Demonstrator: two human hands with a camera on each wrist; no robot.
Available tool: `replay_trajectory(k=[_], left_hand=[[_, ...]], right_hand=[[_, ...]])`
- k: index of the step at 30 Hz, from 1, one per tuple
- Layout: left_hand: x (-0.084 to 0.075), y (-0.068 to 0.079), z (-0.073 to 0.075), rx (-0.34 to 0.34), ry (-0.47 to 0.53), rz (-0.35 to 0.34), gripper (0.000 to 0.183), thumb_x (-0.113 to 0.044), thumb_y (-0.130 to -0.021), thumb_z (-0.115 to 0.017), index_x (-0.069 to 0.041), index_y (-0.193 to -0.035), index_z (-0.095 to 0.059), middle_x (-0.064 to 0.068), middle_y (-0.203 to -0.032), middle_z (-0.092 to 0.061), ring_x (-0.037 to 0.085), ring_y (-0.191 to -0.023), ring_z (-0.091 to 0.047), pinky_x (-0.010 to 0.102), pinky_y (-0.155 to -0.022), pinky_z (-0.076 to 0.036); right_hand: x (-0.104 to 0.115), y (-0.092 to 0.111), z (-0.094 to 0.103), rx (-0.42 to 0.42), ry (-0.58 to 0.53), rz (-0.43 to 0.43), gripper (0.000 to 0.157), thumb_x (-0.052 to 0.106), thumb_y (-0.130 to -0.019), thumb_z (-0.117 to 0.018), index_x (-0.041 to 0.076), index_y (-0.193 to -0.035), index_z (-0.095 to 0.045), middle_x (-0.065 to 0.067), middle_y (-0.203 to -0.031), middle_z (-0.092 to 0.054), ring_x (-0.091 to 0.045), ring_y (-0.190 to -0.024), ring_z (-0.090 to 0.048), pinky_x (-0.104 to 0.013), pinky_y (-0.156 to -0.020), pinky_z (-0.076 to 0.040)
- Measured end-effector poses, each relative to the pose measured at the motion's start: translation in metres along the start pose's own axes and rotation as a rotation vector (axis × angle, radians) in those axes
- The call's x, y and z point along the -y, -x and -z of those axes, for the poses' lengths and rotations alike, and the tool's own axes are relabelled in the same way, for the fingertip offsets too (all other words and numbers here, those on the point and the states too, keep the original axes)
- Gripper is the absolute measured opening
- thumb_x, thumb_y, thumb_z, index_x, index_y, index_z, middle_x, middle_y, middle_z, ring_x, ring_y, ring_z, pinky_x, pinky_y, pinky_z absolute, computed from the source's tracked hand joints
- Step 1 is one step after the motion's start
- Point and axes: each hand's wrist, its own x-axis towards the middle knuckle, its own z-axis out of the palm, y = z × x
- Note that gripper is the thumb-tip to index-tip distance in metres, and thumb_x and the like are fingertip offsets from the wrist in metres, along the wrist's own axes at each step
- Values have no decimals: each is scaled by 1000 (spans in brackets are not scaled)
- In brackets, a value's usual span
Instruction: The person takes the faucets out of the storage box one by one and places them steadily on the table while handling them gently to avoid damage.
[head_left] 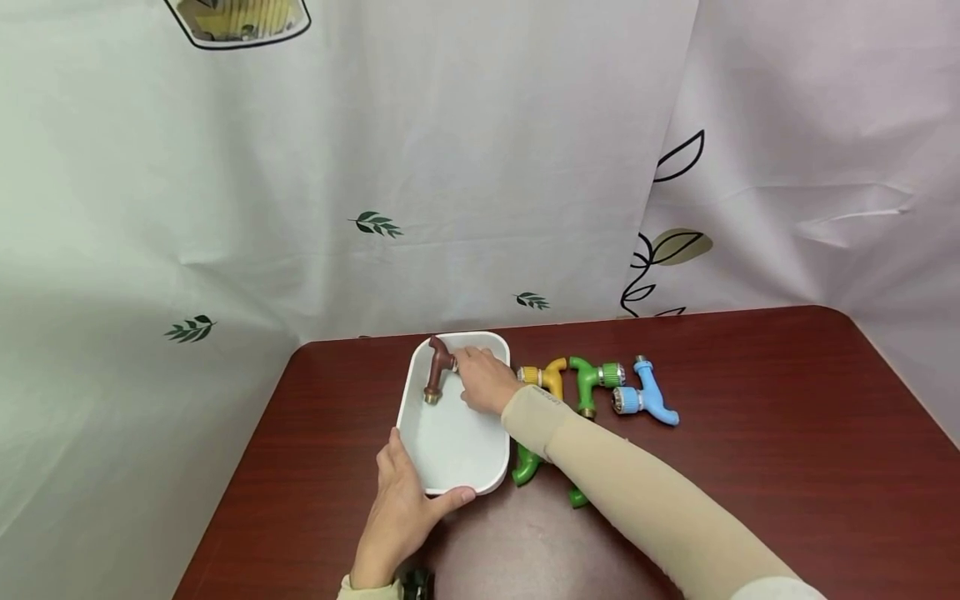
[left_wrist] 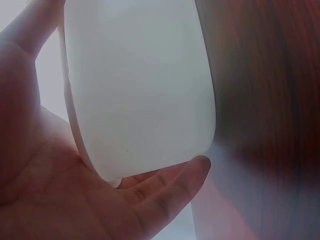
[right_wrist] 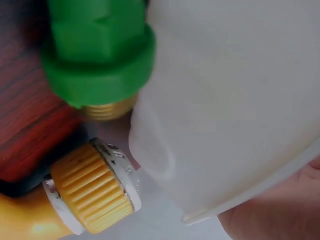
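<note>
A brown tap [head_left: 437, 371] with a brass threaded end lies inside the far part of a white tray [head_left: 459, 454]. My right hand [head_left: 487, 382] reaches over the tray's right rim and holds the tap at its handle end; the fingertips hide the handle. At the near left corner, my left hand [head_left: 397, 508] grips the tray, thumb along the front rim and fingers on the left side. The left wrist view shows its fingers [left_wrist: 172, 192] curled round the tray's outer wall [left_wrist: 140, 90].
Right of the tray stand a yellow tap [head_left: 553, 381], a green tap [head_left: 587, 385] and a light blue tap [head_left: 651, 398]. Further green taps [head_left: 527, 465] lie partly hidden under the right forearm. A patterned cloth [head_left: 480, 167] hangs behind the wooden table [head_left: 765, 417].
</note>
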Motion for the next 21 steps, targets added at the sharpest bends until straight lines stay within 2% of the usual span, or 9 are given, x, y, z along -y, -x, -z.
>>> replay_trajectory(k=[7,12,21], left_hand=[[0,0,-1,1,7,16,141,-60,-66,-88,13,-153,-5,34,-144,-25,48,-129,-40,55,-100,-42],[0,0,0,2,-2,18,141,-60,-66,-87,14,-153,-5,34,-145,-25,49,-130,-40,55,-101,-42],[0,0,-1,2,-1,12,141,-59,-67,-87,16,-152,-5,36,-145,-24,49,-131,-39,56,-102,-41]], right_hand=[[-2,-5,-5,21,-1,3,62,12,-89,-76,2,-143,-48,-12,-141,-53,-33,-122,-53,-41,-100,-47],[-2,-10,-7,22,-7,-14,62,11,-91,-73,2,-146,-45,-14,-142,-52,-33,-125,-52,-41,-101,-46],[-1,-12,-11,-12,26,-71,45,11,-96,-66,4,-139,-54,-15,-121,-58,-28,-112,-56,-39,-87,-52]])
